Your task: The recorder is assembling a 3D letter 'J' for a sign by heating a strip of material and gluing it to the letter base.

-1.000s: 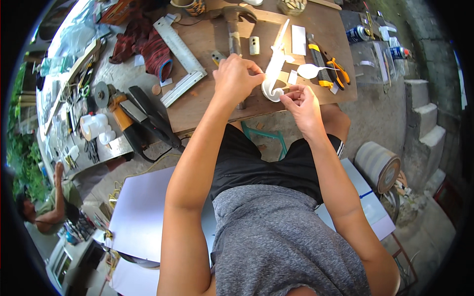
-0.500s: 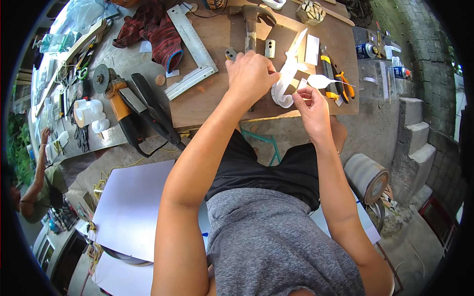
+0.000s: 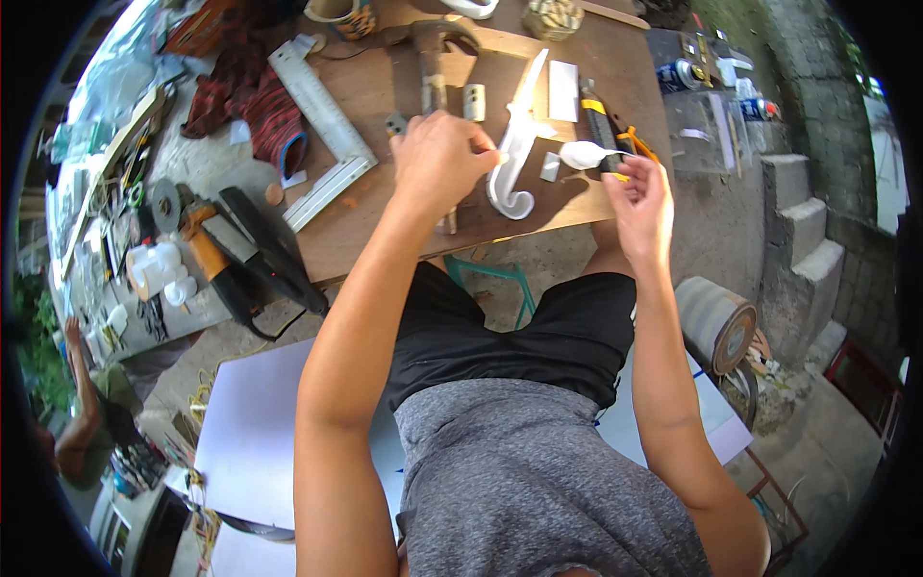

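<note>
My left hand [image 3: 437, 159] is over the wooden board, thumb and finger pinched at the edge of a white dagger-shaped piece [image 3: 517, 144] with a hooked lower end. Under that hand runs the handle of a claw hammer [image 3: 431, 72]. To the right lies a small white squeeze bottle [image 3: 581, 155] with a thin nozzle pointing right. My right hand [image 3: 642, 197] has its fingers bent together at the nozzle tip; the exact contact is partly hidden. Behind the bottle are a black and yellow cutter [image 3: 595, 120] and orange-handled pliers [image 3: 636, 142].
Left of my hands are a metal square [image 3: 322, 115], an angle grinder [image 3: 213, 245] and red-black gloves [image 3: 269, 115]. A white rectangle [image 3: 563, 91] and a tub of small pieces [image 3: 553, 17] lie farther back. Another person's arm [image 3: 82, 385] shows at far left.
The view has swung, so the table appears farther left. My right hand has moved right, from the bottle's base to its nozzle tip. The left hand stays at the white piece.
</note>
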{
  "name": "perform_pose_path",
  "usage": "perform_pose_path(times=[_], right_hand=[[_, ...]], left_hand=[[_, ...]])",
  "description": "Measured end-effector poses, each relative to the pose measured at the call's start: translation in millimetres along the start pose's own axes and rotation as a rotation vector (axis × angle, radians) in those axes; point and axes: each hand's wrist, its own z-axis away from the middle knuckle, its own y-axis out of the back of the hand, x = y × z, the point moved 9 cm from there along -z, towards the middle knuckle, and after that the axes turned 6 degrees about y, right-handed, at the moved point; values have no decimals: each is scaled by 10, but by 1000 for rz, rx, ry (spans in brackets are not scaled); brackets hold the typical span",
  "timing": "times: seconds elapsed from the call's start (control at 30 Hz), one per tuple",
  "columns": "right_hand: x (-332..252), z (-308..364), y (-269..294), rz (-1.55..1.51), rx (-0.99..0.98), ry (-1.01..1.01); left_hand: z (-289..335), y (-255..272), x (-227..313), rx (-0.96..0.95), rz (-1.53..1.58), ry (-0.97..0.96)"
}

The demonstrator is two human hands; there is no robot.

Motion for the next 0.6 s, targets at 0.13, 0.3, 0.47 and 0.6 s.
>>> perform_pose_path(times=[0.13, 0.3, 0.47, 0.6], right_hand=[[-273, -98, -204, 173, -167, 143], [-345, -157, -329, 255, -183, 344], [-294, -192, -337, 168, -186, 331], [-559, -320, -114, 75, -95, 506]], left_hand=[[-17, -11, -27, -4, -23, -40], [8, 11, 26, -96, 18, 49], [21, 69, 132, -110, 39, 32], [25, 81, 105, -123, 35, 56]])
